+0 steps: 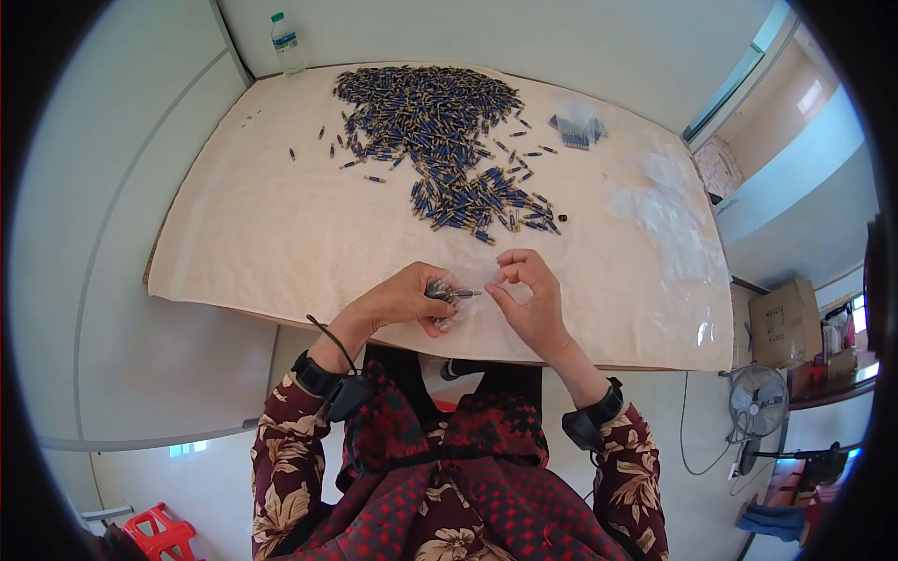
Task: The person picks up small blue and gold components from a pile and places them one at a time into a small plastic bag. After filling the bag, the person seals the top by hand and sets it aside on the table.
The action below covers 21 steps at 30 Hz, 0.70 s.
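My left hand (pixel 412 297) is closed around a small bundle of blue-and-gold cylindrical metal pieces (pixel 442 292). What looks like a clear plastic bag (pixel 479 269) wraps the bundle and stretches toward my right hand (pixel 529 292). The thumb and index finger of that hand pinch near the bag's edge, close to the tip of one piece that sticks out of the bundle. Thin film makes the bag's exact outline hard to see. Beyond both hands lies a large heap of the same blue-and-gold pieces (pixel 430 112), with a looser spill (pixel 477 198) reaching toward me.
A cream cloth (pixel 253 234) covers the table. Flat clear plastic bags (pixel 669 215) lie at its right side, near a filled bag of pieces (pixel 575 133). One small black piece (pixel 562 218) sits by the spill. A water bottle (pixel 287 45) stands at the back left corner.
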Available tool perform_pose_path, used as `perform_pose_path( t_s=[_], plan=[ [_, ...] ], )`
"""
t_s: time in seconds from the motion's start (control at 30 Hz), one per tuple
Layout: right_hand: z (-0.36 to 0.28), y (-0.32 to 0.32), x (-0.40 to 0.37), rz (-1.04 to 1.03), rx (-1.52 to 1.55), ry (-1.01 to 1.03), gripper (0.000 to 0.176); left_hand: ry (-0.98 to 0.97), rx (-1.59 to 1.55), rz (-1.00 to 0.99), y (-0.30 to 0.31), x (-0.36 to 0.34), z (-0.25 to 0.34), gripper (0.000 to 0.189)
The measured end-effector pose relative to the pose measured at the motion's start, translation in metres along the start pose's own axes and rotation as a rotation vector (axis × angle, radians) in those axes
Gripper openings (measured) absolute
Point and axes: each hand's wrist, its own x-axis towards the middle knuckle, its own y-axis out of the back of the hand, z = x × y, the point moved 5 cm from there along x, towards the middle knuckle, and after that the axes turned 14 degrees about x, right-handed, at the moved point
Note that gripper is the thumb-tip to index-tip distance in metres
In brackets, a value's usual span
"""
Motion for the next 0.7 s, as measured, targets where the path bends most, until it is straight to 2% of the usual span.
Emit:
perform_pose_path(
  t_s=[0.13, 0.23, 0.43, 0.57, 0.7],
  plan=[
    [-0.003, 0.006, 0.005, -0.137, -0.023, -0.012, 0.009, -0.006, 0.023, -0.011, 0.002, 0.002, -0.003, 0.026],
    [0.001, 0.012, 0.005, -0.201, 0.139, -0.242, 0.01, -0.011, 0.046, -0.027, 0.001, 0.002, -0.001, 0.026],
    [-0.001, 0.016, 0.003, -0.204, 0.203, -0.329, 0.005, -0.029, 0.031, -0.025, -0.003, -0.001, 0.011, 0.021],
    [0.002, 0.021, -0.003, -0.178, 0.266, -0.376, 0.007, -0.051, 0.07, 0.047, 0.001, -0.007, 0.014, 0.017],
    [0.005, 0.02, -0.005, -0.11, 0.325, -0.433, 0.01, -0.143, -0.126, 0.209, 0.005, -0.002, -0.002, 0.016]
  ],
)
